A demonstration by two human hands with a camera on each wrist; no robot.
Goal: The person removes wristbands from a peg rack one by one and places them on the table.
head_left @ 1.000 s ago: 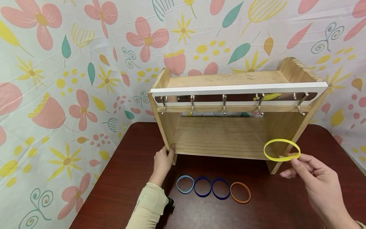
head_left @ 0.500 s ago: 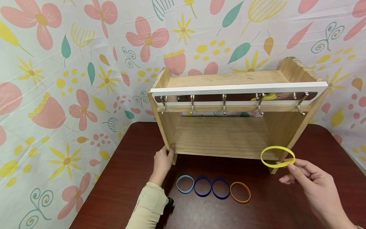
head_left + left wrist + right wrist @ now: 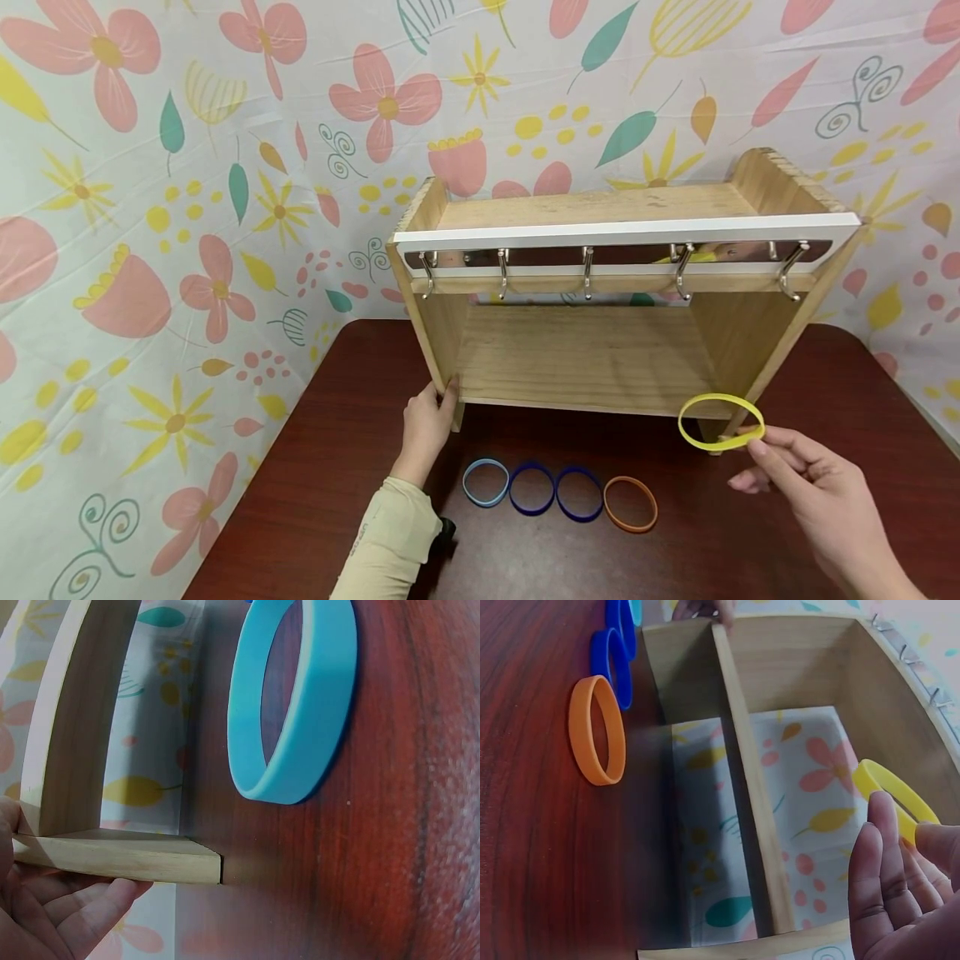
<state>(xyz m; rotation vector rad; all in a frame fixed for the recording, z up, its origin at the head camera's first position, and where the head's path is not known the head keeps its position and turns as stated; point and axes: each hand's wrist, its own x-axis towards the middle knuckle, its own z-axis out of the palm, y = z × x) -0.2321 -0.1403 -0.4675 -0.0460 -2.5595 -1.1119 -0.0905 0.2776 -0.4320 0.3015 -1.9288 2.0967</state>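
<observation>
My right hand (image 3: 821,483) pinches a yellow silicone wristband (image 3: 722,422) between thumb and fingers, in front of the lower right corner of a wooden shelf (image 3: 585,358). In the right wrist view the yellow wristband (image 3: 896,796) tilts up from the fingertips. My left hand (image 3: 426,429) grips the shelf's lower left side, thumb in front; the left wrist view has its fingers (image 3: 101,911) against the side board. On the table lie a light blue wristband (image 3: 486,504), two dark blue wristbands (image 3: 532,511) and an orange wristband (image 3: 632,528), side by side in a row.
Across the shelf's front runs a white rail (image 3: 622,227) with a shiny metal strip and several double hooks (image 3: 588,275), none holding a band. The dark red wooden table (image 3: 315,500) reaches back to a flower-patterned cloth (image 3: 285,150) behind and left of the shelf.
My right hand has moved down and slightly left with the yellow wristband, from beside the shelf's right side to its lower right corner. The left hand and the row of bands stay put.
</observation>
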